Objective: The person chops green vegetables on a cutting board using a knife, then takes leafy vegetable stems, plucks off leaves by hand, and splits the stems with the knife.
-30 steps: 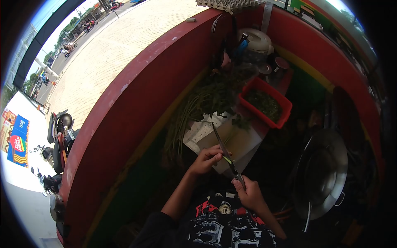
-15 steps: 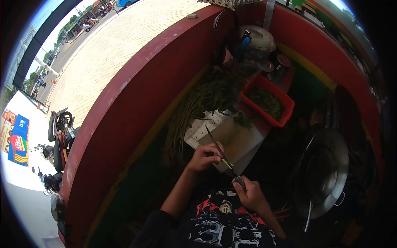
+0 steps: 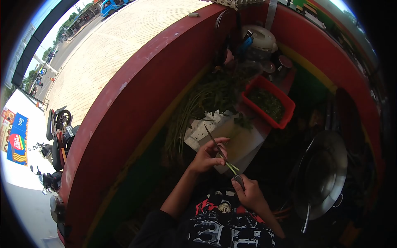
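In my right hand (image 3: 247, 191) is the handle of a knife (image 3: 215, 143), its blade slanting up and to the left. A short piece of green stalk (image 3: 233, 167) lies against the blade near the handle. My left hand (image 3: 208, 157) is at the blade, thumb and fingers around the stalk's upper end, the index finger stretched out. Beyond my hands is a pale cutting board (image 3: 244, 144) with some leaves (image 3: 243, 122) on it. Long green stalks (image 3: 180, 124) lie to its left. A red basin (image 3: 253, 100) holds chopped greens (image 3: 266, 103).
A large metal wok (image 3: 324, 177) stands at the right. Behind the basin are a rice cooker (image 3: 260, 39) and small containers (image 3: 284, 62). A red wall (image 3: 136, 95) curves along the left. Motorcycles (image 3: 60, 136) are parked outside.
My left index finger has stretched out, and the stalk piece has shifted down toward the knife handle. The blade has tilted slightly left. A blue vehicle has come further into view on the road.
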`<state>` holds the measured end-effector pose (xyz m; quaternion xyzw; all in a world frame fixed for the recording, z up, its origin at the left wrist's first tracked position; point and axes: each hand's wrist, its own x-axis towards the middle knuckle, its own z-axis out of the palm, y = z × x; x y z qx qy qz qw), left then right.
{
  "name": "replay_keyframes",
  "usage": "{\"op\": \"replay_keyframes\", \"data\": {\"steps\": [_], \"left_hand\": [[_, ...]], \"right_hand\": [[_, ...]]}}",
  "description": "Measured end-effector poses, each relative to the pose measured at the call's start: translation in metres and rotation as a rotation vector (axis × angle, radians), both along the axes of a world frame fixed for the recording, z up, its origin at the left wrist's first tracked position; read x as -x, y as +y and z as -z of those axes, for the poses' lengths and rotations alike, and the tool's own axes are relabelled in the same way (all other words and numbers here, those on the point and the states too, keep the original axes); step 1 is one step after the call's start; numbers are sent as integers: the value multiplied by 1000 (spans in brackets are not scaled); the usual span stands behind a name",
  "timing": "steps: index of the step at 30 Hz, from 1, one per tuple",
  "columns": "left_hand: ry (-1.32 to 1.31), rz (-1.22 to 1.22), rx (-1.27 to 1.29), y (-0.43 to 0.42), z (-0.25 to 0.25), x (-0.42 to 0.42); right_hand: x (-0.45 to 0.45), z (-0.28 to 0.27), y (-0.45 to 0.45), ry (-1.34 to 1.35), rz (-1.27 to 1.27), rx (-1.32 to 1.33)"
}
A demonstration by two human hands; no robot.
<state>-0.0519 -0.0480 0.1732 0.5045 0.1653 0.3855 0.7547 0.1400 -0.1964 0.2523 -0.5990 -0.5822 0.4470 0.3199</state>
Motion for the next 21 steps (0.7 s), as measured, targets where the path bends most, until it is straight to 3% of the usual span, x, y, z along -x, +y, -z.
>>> {"op": "replay_keyframes", "data": {"steps": [7,10,12,15,18,21], "left_hand": [[58,-22,-123,2,-4,0],[243,11,-28,0,-5,7],[388,40,-253,5,11,13],[271,110,-28,2,18,20],[107,66,25,-2,16,22],[119,9,9,-3,23,20]], "right_hand": [[4,7,5,-16,43,-53],[6,5,7,31,90,-88],[5,7,6,24,79,-66],[5,7,5,16,61,-27],[5,6,3,27,65,-23],[5,5,1,35,70,-21]]}}
